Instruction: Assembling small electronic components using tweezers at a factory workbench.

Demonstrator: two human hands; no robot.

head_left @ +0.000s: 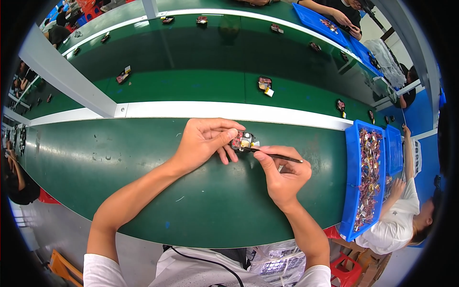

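My left hand grips a small black-cased electronic device by its left side, thumb on top and fingers beneath. Inside the open case a red circuit board, a round pale part and a yellowish piece show. In my right hand is a thin black pen-like tool, pinched between thumb and fingers. Its tip reaches the lower right edge of the device, beside a small white and yellow piece. The exact contact at the tip is too small to make out. Both hands are just above the green table.
At the right edge stands a blue bin full of small wired red parts. Beyond a white rail, similar open devices lie spaced along a green conveyor. A grey post rises at left. Co-workers sit right and far side.
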